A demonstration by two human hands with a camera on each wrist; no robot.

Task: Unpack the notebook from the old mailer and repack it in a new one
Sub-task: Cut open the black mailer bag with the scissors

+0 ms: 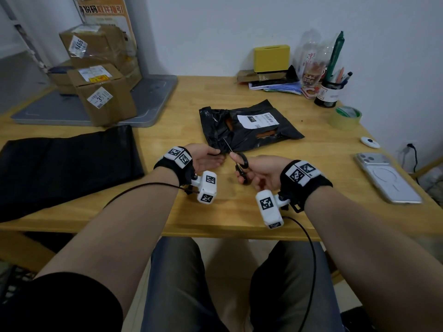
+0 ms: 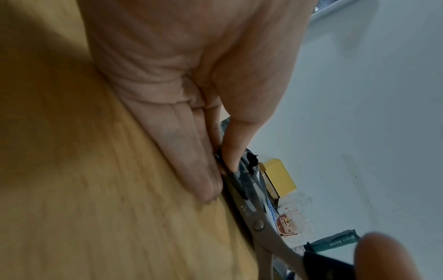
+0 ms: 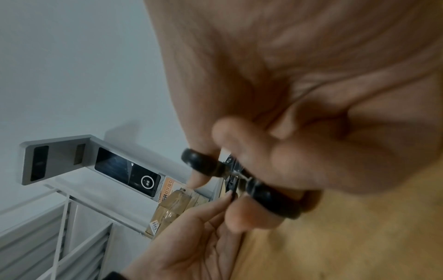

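- Wooden bench (image 1: 239,212), seated position; carries everything below.
- New mailer (image 1: 67,164): flat black bag, far left on bench, well apart from the work. Untouched, ready for the repack.
- Old mailer (image 1: 249,130): crumpled black poly bag, bench centre, white label (image 1: 259,119) face up. Brown patches visible through tears; probably the notebook inside, can't confirm.
- Left hand (image 1: 206,159): grip pinching near corner of old mailer, thumb on top and fingers beneath, film pulled toward the body.
- Right hand (image 1: 259,172): grip closed round the scissors (image 1: 237,161), thumb and fingers through the black loops.
- Scissor blades: pointing away from the body, entering the film just beside the left fingertips (image 2: 210,189). Blade opening too small to tell.
- Judged step: cutting the old mailer open; unpack barely started.
- Doing it well:
  - Keep film taut with the left pinch so blades shear, not fold, the plastic.
  - Cut along the edge seam, shallow, tips angled up off the contents; avoids nicking the notebook.
  - Shift left fingertips back from the blade line before closing.
  - Cut long enough for the notebook to slide out flat.
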